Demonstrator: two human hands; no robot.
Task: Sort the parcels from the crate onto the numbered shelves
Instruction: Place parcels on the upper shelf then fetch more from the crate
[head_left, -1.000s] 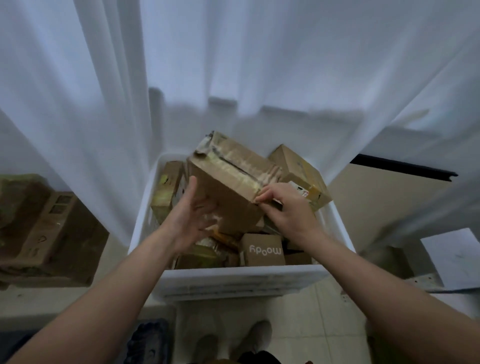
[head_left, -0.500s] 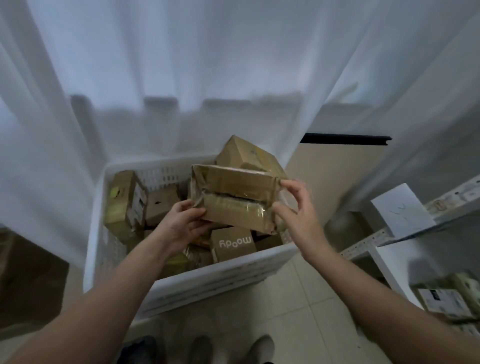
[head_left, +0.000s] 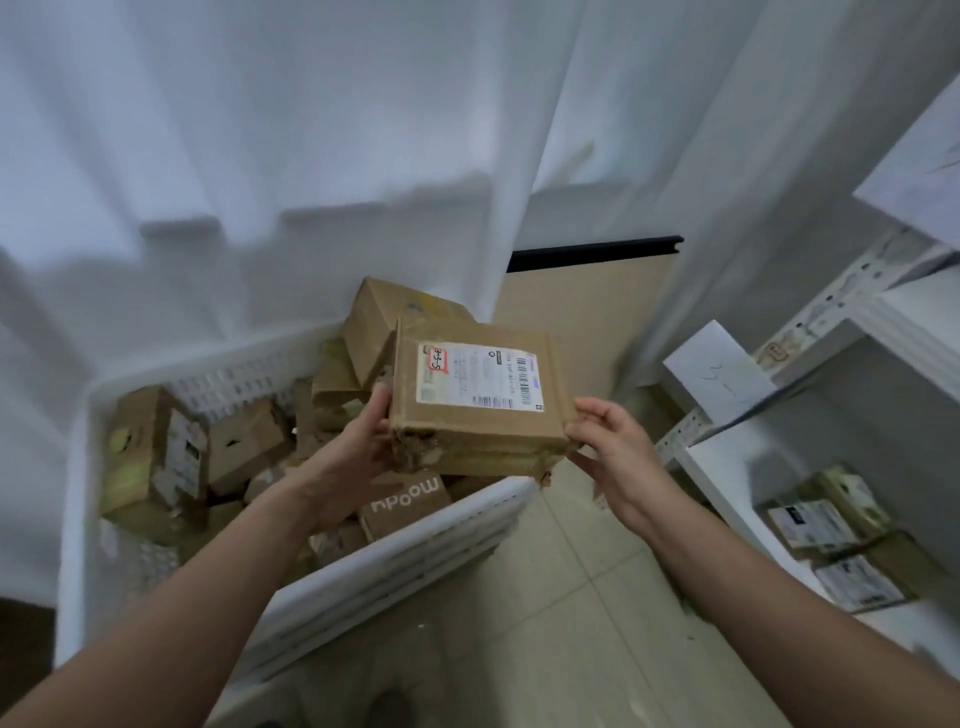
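A flat brown cardboard parcel (head_left: 478, 405) is held above the white plastic crate (head_left: 395, 551), its white shipping label facing up with a red handwritten mark reading 3-3-5. My left hand (head_left: 353, 452) grips its left edge, thumb on top. My right hand (head_left: 608, 447) holds its right corner with curled fingers. Several more brown parcels lie in the crate, among them one printed "moody" (head_left: 405, 501). White metal shelves (head_left: 779, 395) stand at the right.
A paper number tag (head_left: 719, 371) hangs on the shelf's edge. Labelled parcels (head_left: 831, 535) lie on a lower shelf at the right. White curtains hang behind the crate. Beige floor tiles show between crate and shelves.
The parcel was lifted out of the crate and turned so that its label faces up. It moved right, toward the shelves, and the view swung right with it.
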